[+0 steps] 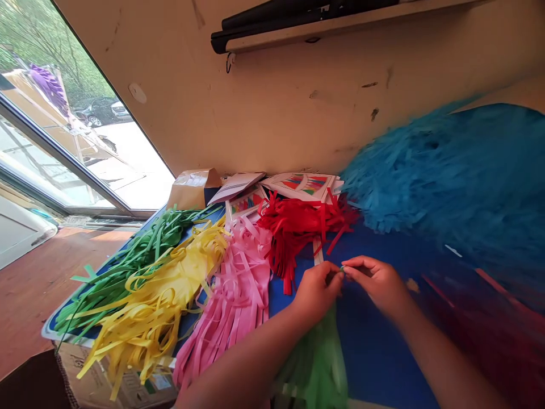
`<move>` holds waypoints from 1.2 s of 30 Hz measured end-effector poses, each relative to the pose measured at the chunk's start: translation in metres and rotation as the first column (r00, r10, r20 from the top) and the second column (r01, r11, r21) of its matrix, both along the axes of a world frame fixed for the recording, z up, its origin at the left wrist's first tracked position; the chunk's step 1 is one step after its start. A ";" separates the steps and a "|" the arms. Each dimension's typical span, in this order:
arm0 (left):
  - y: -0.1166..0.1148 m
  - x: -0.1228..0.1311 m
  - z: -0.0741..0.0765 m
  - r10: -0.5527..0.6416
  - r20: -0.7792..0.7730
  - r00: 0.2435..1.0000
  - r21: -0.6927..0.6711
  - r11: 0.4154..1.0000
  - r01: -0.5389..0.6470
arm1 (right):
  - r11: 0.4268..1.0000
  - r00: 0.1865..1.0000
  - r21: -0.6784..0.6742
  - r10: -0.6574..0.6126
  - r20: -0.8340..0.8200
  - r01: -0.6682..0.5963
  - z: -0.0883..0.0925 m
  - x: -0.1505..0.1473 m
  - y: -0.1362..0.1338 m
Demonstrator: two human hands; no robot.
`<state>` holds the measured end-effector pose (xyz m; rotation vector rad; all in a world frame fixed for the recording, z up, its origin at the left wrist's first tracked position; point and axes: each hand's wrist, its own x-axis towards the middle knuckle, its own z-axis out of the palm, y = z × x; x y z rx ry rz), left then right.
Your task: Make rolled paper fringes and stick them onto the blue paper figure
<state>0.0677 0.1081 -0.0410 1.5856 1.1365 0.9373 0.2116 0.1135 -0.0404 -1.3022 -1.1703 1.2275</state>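
Both my hands meet over a blue tabletop [374, 346], with my left hand [317, 292] and my right hand [374, 283] pinching a tiny green paper strip [341, 269] between their fingertips. A light green paper fringe [313, 363] lies below my left wrist, partly hidden by my forearm. To the left lie a pink paper fringe [232, 301], a yellow paper fringe [149, 307] and a dark green paper fringe [128, 267]. A red paper fringe [298, 233] sits just beyond my hands. A large, blurred blue fringe mass [447, 170] rises at the right.
Patterned paper sheets [302, 186] and a brown paper bag [193, 188] stand against the wall [272, 102] behind the fringes. A cardboard box [114, 380] sits at the bottom left by the table's edge, above a wooden floor [42, 284]. A window [72, 142] slopes along the left.
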 end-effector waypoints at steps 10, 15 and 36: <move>0.001 -0.003 0.000 -0.118 -0.039 0.992 0.018 0.993 0.118 | 0.993 0.986 -0.019 0.121 0.116 -0.120 0.008 0.005 -0.001; 0.004 -0.002 0.002 -0.094 0.080 0.992 -0.199 0.974 0.109 | 0.994 0.983 0.009 0.106 0.148 -0.108 0.010 0.006 -0.001; 0.007 -0.003 0.003 -0.121 0.107 0.987 -0.222 0.965 0.142 | 0.979 0.980 0.069 0.190 0.063 -0.194 -0.002 0.007 0.002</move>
